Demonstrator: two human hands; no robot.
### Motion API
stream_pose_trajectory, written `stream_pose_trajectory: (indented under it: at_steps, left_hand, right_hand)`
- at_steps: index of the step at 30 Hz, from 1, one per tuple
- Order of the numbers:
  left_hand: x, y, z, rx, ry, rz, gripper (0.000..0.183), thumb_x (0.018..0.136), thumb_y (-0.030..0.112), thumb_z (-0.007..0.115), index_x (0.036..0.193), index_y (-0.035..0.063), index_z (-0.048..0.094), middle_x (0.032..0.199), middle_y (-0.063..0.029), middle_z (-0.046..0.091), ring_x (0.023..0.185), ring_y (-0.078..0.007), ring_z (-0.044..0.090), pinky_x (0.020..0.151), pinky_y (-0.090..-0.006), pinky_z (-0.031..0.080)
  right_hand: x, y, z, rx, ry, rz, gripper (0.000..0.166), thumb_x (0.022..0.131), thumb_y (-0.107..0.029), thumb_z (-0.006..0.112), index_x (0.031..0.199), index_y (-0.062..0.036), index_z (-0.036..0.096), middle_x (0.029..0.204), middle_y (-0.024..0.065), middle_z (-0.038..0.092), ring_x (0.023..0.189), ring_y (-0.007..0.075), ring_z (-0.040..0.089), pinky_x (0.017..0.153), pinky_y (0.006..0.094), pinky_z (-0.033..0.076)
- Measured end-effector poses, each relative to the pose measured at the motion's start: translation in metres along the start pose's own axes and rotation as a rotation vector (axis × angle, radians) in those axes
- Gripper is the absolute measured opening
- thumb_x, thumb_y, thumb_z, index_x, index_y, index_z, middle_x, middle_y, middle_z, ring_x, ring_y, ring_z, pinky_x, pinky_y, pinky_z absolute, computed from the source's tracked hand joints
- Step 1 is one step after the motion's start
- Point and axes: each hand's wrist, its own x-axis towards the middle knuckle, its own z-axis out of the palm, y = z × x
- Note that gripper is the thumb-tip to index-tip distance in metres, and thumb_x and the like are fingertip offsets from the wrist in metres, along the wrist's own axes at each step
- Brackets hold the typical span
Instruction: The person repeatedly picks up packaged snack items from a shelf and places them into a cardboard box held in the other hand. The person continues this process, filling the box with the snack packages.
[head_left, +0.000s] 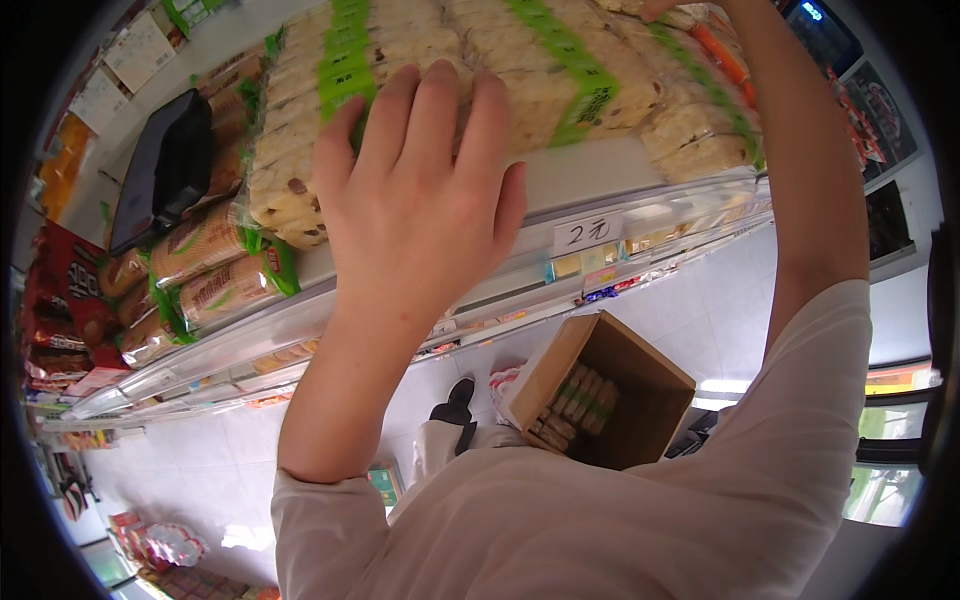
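Stacked clear packs of pale snack bars with dark bits and green bands (420, 37) fill the shelf before me. My left hand (420, 165) lies palm down against the front of the stack, fingers apart. At the top right edge my right hand (660, 7) is mostly cut off, near the upper packs at that end; its grip cannot be made out. More packs (694, 142) stand at the shelf's right end. Left of the stack lie brown cracker rolls in green-ended wrappers (225, 289), with a black flat device (165, 165) above them.
A transparent shelf edge (660, 202) bears a handwritten price card (588, 231). Lower shelves with goods show beneath it. On the floor stands an open cardboard box (645, 390) with similar packs inside, beside my foot (454, 405). Red snack bags (64, 292) are at far left.
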Motion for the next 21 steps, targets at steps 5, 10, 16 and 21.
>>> stream_pose_trajectory:
  at_steps: [5, 10, 16, 21]
  left_hand:
    - [0.0, 0.001, -0.001, 0.0, -0.008, -0.008, 0.057, 0.072, 0.029, 0.079, 0.125, 0.0164, 0.065, 0.123, -0.0033, 0.066, 0.109, -0.0242, 0.064, 0.097, -0.0437, 0.043]
    - [0.0, 0.001, -0.003, -0.002, 0.002, -0.011, 0.057, 0.072, 0.027, 0.079, 0.126, 0.0161, 0.065, 0.123, -0.004, 0.066, 0.111, -0.0251, 0.064, 0.097, -0.0447, 0.043]
    - [0.003, 0.006, -0.004, -0.08, 0.004, -0.01, 0.054, 0.073, 0.024, 0.078, 0.125, 0.0155, 0.065, 0.123, -0.0049, 0.066, 0.111, -0.0266, 0.064, 0.099, -0.0466, 0.044]
    - [0.002, 0.007, -0.009, -0.202, 0.112, 0.027, 0.055, 0.075, 0.029, 0.077, 0.124, 0.0083, 0.063, 0.124, -0.0114, 0.064, 0.118, -0.0289, 0.061, 0.102, -0.0527, 0.044]
  right_hand:
    - [0.013, 0.002, -0.002, -0.083, -0.069, 0.013, 0.098, 0.07, -0.023, 0.088, 0.155, -0.01, 0.041, 0.143, 0.0156, 0.058, 0.129, 0.0285, 0.055, 0.107, 0.0427, 0.045]
    - [-0.003, -0.024, 0.006, 0.022, 0.016, -0.03, 0.096, 0.071, -0.028, 0.088, 0.152, -0.0044, 0.042, 0.142, 0.0204, 0.058, 0.13, 0.0313, 0.056, 0.107, 0.0424, 0.045]
    - [-0.057, -0.047, 0.012, -0.151, 0.288, 0.014, 0.084, 0.067, -0.028, 0.088, 0.136, 0.0017, 0.05, 0.132, 0.0266, 0.059, 0.122, 0.0397, 0.059, 0.102, 0.0434, 0.049]
    - [-0.169, -0.102, 0.019, -0.092, 0.471, -0.115, 0.075, 0.069, -0.022, 0.085, 0.132, 0.0013, 0.051, 0.128, 0.0249, 0.06, 0.119, 0.0379, 0.061, 0.101, 0.043, 0.049]
